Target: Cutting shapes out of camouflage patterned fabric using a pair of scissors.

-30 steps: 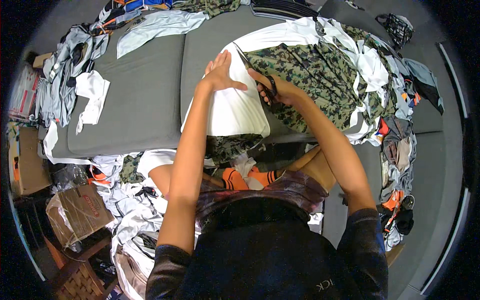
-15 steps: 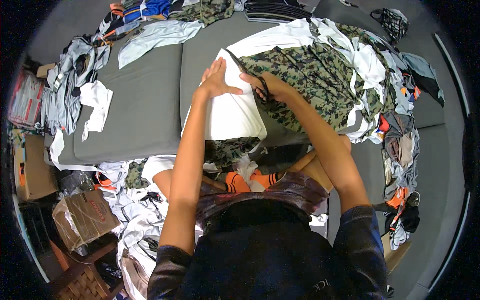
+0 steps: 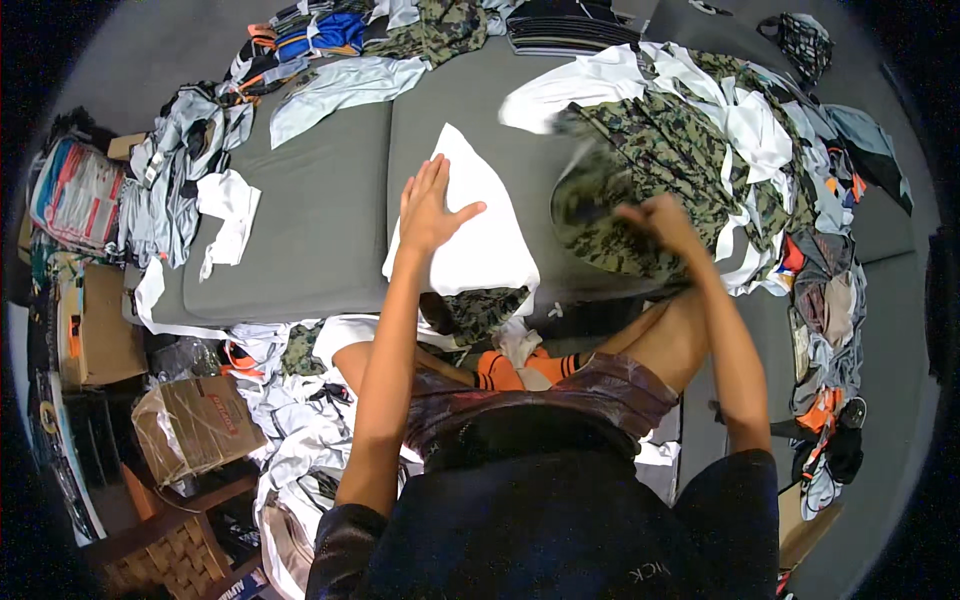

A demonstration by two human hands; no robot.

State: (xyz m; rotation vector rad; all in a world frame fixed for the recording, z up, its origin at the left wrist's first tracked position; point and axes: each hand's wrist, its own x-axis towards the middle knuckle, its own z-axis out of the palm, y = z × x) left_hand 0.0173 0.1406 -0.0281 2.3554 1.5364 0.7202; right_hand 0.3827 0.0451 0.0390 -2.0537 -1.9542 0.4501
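My left hand [image 3: 432, 212] lies flat with spread fingers on a white cloth piece [image 3: 470, 235], pressing it to the grey cushioned surface. A camouflage strip [image 3: 475, 312] hangs off the cloth's near edge. To the right, my right hand [image 3: 662, 228] is closed and smeared by motion beside the camouflage fabric [image 3: 670, 150]. The black-handled scissors, clear in the earlier frame, are lost in the blur at its fingers. Nearest my right hand, the fabric's left edge is blurred. A bare grey gap separates it from the white piece.
Grey cushions [image 3: 300, 215] form the work surface. White and grey garments [image 3: 165, 165] lie left, with a white scrap [image 3: 230, 215] nearby. Folded dark cloth [image 3: 570, 28] is stacked at the far edge. Cardboard boxes [image 3: 195, 425] stand lower left; more clothing [image 3: 825, 290] lines the right.
My right hand has moved right, away from the white cloth. The camouflage fabric and the white length at its far side have shifted right, apart from the white piece. My left hand stays on it.
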